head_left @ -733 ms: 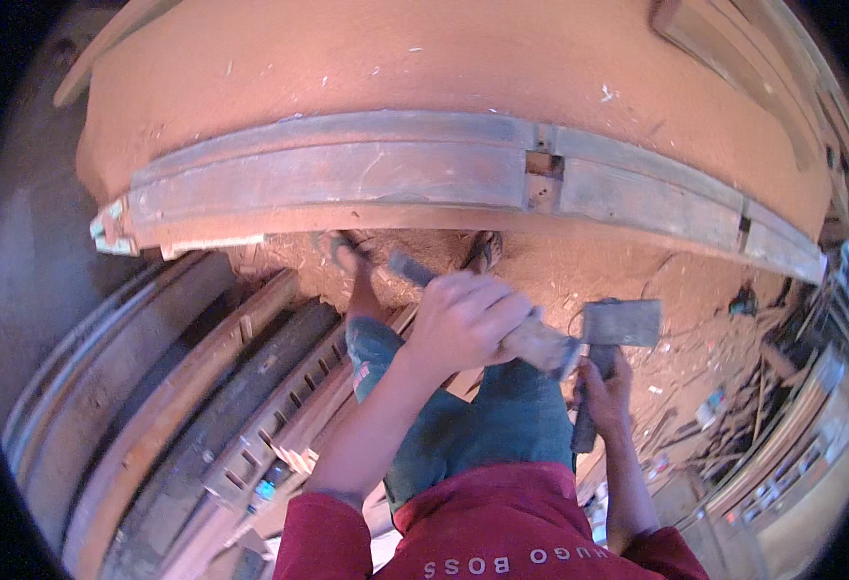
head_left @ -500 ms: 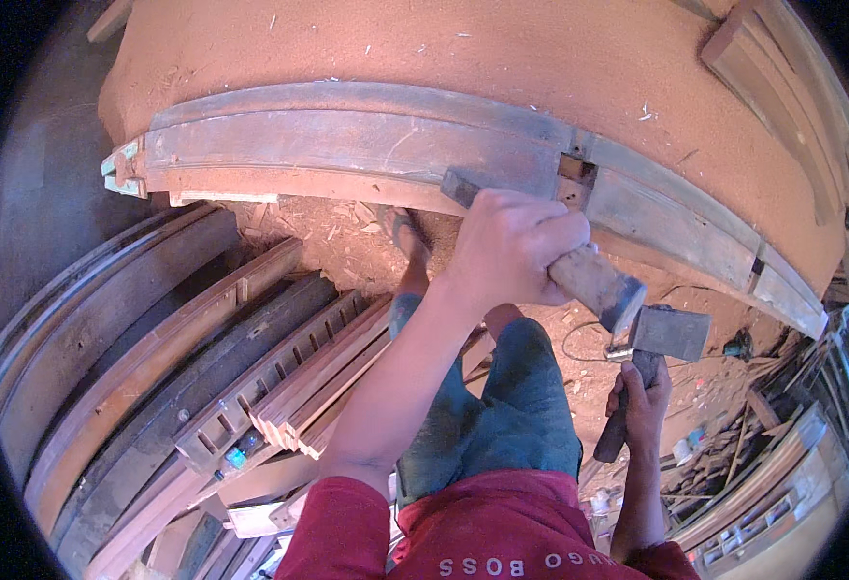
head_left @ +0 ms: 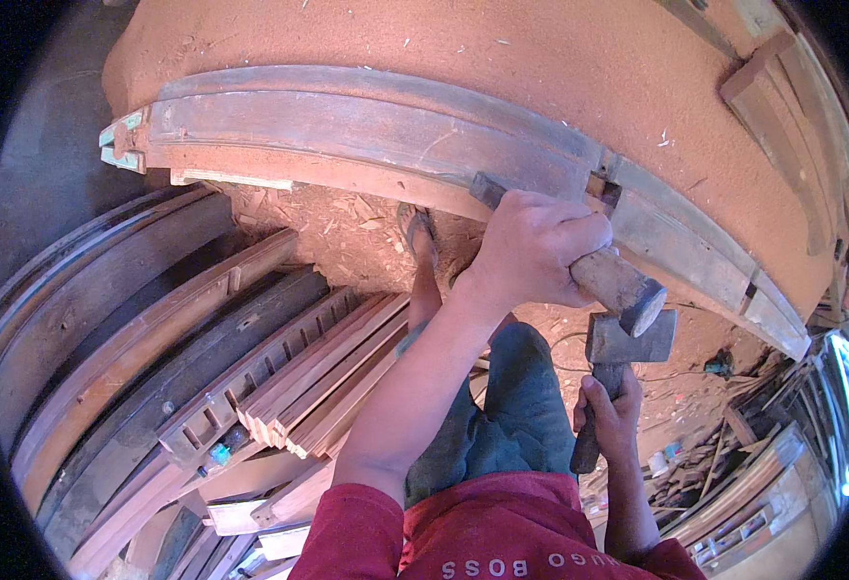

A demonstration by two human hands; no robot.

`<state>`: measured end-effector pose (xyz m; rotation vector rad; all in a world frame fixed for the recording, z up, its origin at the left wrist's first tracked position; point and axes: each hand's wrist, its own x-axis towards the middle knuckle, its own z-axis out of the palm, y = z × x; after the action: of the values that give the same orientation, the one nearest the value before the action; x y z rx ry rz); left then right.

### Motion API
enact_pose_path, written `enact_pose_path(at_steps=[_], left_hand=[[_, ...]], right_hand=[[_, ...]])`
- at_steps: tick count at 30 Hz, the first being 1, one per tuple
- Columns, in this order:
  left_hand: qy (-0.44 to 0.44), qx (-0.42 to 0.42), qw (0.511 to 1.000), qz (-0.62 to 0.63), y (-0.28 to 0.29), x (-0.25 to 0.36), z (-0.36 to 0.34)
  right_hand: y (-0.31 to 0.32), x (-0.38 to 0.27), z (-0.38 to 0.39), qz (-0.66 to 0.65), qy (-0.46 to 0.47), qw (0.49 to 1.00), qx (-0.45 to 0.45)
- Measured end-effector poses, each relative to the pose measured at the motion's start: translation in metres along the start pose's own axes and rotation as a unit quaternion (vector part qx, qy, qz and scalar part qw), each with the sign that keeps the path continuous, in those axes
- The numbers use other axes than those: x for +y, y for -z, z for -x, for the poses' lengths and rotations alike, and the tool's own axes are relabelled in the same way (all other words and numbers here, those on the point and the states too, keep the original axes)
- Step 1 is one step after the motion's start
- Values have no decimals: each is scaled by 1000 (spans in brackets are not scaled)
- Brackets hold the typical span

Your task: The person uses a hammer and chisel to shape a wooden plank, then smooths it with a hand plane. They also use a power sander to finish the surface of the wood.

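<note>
My left hand [head_left: 538, 249] is closed round a chisel with a worn wooden handle [head_left: 613, 288]; its dark blade [head_left: 489, 189] points up and left over the near edge of the long, curved, grey timber [head_left: 366, 124], left of a square notch [head_left: 605, 189]. Below the handle's butt, my right hand [head_left: 610, 411] grips a hammer with a square metal head [head_left: 629, 336] and a dark handle. The head is close to the butt; whether they touch I cannot tell.
The timber lies on a broad, sawdust-covered surface [head_left: 415, 39]. Curved boards [head_left: 134, 358] and stacked planks [head_left: 318, 377] fill the lower left. More boards [head_left: 791, 116] lie at upper right, scrap wood [head_left: 714, 464] at lower right. A sandalled foot [head_left: 417, 232] stands among shavings.
My left hand has risen and shifted right with the chisel, bringing its blade over the timber. The hammer moved right, then back left. The whole view has shifted, leaving the timber higher in it.
</note>
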<state>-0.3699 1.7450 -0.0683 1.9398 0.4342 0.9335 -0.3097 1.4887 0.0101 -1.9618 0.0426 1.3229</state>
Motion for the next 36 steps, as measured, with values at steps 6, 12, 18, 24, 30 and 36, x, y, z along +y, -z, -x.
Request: enact_pose_path(at_steps=[6, 12, 18, 24, 30, 36], left_hand=[[-7, 27, 999, 19, 6, -6, 7], [-10, 24, 998, 51, 13, -4, -1], [-7, 19, 999, 35, 14, -6, -5], [9, -6, 1000, 15, 13, -4, -4], [11, -7, 1000, 4, 18, -5, -6], [18, -33, 999, 13, 14, -1, -3]], right_hand=[[-4, -20, 21, 108, 97, 986, 81], [-5, -85, 57, -153, 401, 903, 18], [-21, -118, 46, 359, 333, 861, 138], [-2, -125, 75, -123, 469, 873, 42], [-2, -87, 46, 271, 266, 921, 85], [-27, -72, 24, 293, 278, 910, 95]])
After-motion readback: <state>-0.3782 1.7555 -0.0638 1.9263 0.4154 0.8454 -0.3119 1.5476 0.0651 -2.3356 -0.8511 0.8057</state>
